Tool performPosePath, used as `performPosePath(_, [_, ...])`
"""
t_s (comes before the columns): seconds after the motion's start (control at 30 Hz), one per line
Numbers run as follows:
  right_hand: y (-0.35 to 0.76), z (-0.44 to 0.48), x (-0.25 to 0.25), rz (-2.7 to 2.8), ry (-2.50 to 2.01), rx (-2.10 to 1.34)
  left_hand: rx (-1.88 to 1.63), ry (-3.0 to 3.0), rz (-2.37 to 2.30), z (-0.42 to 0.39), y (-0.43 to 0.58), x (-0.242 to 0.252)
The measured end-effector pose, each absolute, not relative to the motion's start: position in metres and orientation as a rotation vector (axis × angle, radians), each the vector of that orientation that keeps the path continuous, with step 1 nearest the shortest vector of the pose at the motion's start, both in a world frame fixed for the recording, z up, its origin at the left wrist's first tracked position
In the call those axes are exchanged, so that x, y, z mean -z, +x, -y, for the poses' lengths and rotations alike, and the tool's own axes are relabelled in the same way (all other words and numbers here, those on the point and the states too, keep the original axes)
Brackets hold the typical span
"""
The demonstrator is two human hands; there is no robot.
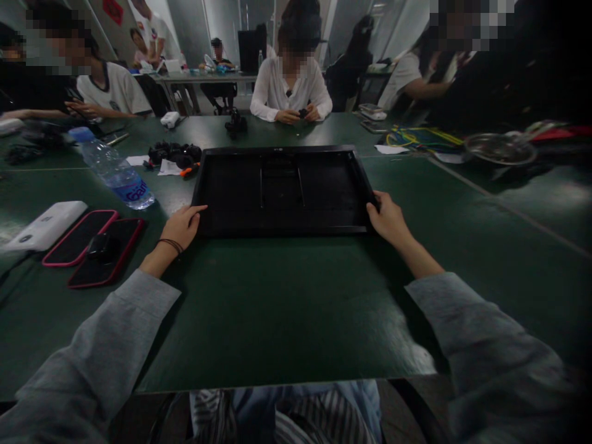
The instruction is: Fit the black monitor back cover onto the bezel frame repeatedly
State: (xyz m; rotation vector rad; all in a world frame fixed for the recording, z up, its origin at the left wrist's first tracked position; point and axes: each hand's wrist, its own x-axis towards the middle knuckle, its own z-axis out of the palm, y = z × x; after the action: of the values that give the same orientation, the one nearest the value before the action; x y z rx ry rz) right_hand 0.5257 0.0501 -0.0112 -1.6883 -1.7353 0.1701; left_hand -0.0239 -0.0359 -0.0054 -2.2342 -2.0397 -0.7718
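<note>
A wide black rectangular tray-like panel (pixel 324 191) lies on the green table (pixel 287 308), with a raised rim and a thin bracket shape in its middle. My left hand (pixel 181 227) grips its left edge near the front corner, index finger stretched over the rim. At the right edge, my right hand (pixel 388 216) holds the rim, thumb on top and fingers at the outer side. The undersides of both grips are hidden.
Left of the panel are a water bottle (pixel 115 172), a white device (pixel 49 225), two phones with red edges (pixel 81 237) and black parts (pixel 173 154). A metal bowl (pixel 499 150) and cables (pixel 416 137) lie at the right. A person in white (pixel 291 86) sits opposite.
</note>
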Motion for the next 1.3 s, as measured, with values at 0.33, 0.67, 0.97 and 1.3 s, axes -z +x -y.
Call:
performPosePath(0.33, [0.5276, -0.0508, 0.0126, 1.757, -1.688, -0.157, 0.778, -2.248, 2.036, 0.0370, -0.0226, 0.0030])
performPosePath(0.67, [0.5276, -0.0519, 0.0128, 1.766, -1.700, -0.142, 0.769, -2.249, 2.049, 0.0370, -0.0226, 0.0028])
performPosePath(0.97, [0.5271, -0.0519, 0.0119, 1.814, -1.742, -0.122, 0.761, -2.278, 2.025, 0.0350, -0.0238, 0.0042])
performPosePath(1.3, [0.5236, -0.0471, 0.0057, 1.800, -1.745, -0.159, 0.751, -2.270, 2.033, 0.0346, -0.0243, 0.0049])
